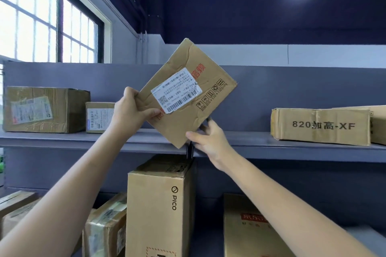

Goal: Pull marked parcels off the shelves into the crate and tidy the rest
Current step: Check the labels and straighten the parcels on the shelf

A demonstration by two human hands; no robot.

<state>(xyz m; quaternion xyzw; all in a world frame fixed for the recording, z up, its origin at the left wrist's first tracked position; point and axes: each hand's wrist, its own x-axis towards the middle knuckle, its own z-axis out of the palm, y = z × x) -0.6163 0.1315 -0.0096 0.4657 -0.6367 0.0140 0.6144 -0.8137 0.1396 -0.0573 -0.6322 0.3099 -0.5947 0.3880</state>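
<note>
Box point(188, 94) tilted above shelf point(292, 142); left hand point(129, 110), right hand point(208, 137) each pinching opposite corner. Looks light, creased, soft cardboard; edges safest hold.

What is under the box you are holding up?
Under the held box sits the blue shelf; below it stands the tall PICO box. Anything directly behind the held box is hidden.
</note>
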